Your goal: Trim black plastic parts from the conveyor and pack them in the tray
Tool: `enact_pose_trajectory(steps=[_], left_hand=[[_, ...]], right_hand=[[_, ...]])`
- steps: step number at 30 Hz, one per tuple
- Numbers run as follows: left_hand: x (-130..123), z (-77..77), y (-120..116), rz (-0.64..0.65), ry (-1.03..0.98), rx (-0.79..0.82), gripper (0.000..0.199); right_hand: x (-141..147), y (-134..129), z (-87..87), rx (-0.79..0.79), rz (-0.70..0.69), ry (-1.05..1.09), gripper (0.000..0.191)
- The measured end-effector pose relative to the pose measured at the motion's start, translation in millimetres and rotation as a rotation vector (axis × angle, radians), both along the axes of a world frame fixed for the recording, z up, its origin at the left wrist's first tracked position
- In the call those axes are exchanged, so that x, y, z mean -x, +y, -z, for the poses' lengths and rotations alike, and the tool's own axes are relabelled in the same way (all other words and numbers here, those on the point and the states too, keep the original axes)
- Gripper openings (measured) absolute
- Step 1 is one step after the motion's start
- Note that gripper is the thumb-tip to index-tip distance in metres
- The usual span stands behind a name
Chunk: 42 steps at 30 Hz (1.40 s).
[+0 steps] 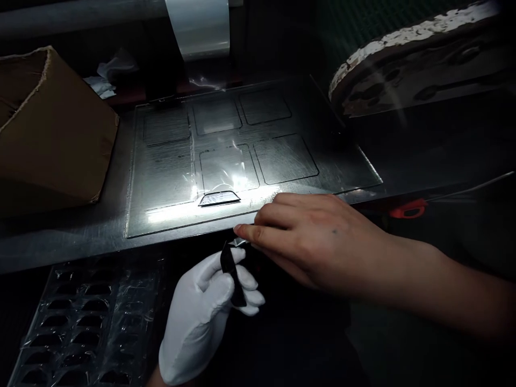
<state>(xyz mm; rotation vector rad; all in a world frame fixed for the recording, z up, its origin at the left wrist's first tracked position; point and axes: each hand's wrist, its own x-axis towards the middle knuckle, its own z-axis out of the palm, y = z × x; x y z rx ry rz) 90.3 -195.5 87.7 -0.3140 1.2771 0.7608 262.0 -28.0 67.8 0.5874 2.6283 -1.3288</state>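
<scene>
My left hand (205,312), in a white glove, pinches a small, flat black piece (234,274) between thumb and fingers and holds it tilted up. My bare right hand (306,236) is closed around a thin tool with a bright metal tip (238,242), which meets the top end of the black piece. Most of that tool is hidden under my fingers. Just beyond my hands, a small trapezoid piece (220,198) with a dark outline lies near the front edge of the metal plate (169,177).
A clear tray (88,322) with several dark pieces in its pockets is at lower left. An open cardboard box (60,140) stands at left. A red plastic handle (409,208) lies at right, below a large rough-edged machine part (411,64). A pale sheet (201,29) hangs behind.
</scene>
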Motion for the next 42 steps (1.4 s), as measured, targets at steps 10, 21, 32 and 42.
enact_pose_trajectory(steps=[10,21,32,42], left_hand=[[-1.2,11.3,4.8,-0.388,0.088,-0.191,0.022],[-2.1,4.2,3.8,-0.374,0.197,-0.210,0.020],[-7.7,0.9,3.3,-0.321,0.369,-0.145,0.020],[-9.2,0.7,1.7,-0.343,0.386,-0.241,0.021]], right_hand=[[-5.8,-12.0,-3.5,0.280,0.096,-0.054,0.024],[8.1,-14.8,-7.9,0.139,-0.074,-0.126,0.020],[-0.2,-21.2,-6.8,0.031,-0.123,-0.118,0.025],[-16.6,-1.1,10.1,0.087,0.265,-0.020,0.031]])
